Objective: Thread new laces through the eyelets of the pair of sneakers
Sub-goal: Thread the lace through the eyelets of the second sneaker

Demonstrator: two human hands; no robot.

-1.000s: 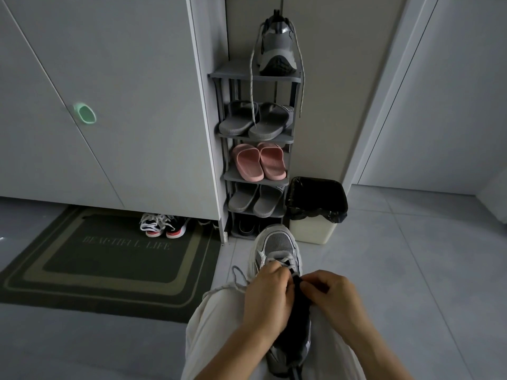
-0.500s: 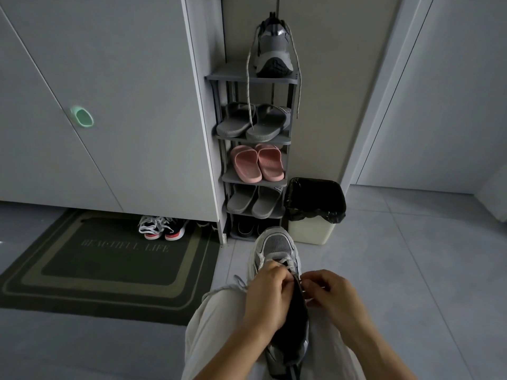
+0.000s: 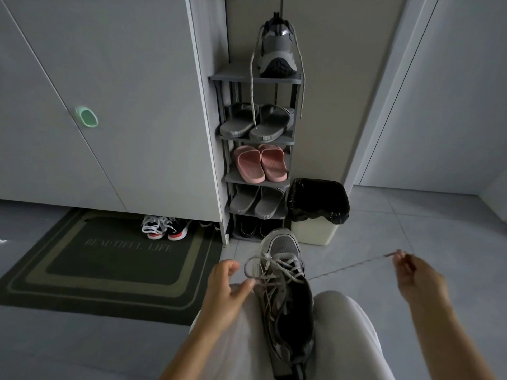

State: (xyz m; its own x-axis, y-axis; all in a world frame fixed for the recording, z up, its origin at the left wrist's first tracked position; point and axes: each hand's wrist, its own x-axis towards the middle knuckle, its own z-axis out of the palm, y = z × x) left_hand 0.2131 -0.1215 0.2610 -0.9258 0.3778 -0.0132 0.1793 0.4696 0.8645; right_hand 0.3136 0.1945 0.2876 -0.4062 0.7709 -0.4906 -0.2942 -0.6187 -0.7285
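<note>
Grey rack point(image 3: 255, 78) stands ahead against the wall. On its top shelf sits the second sneaker point(image 3: 277, 48), with its laces hanging down past the shelf below.

Nearer you, the sneaker point(image 3: 285, 297) you are lacing lies wedged between your knees. Its long axis runs straight away from you, toe toward the rack and open collar toward your lap.

Your right hand point(image 3: 419, 278) is well out to the right of it, pinching the lace point(image 3: 351, 267) at its tip. The lace runs taut from the shoe's right side, up and rightward to that pinch.

Your left hand point(image 3: 225, 289) sits just beside the shoe's left flank, fingers loosely curled and holding nothing, thumb by a slack loop.

The eyelets therefore lie left of your grip. I judge the tip must travel back across toward the tongue, and your left hand is the nearer one to steady the shoe.
</note>
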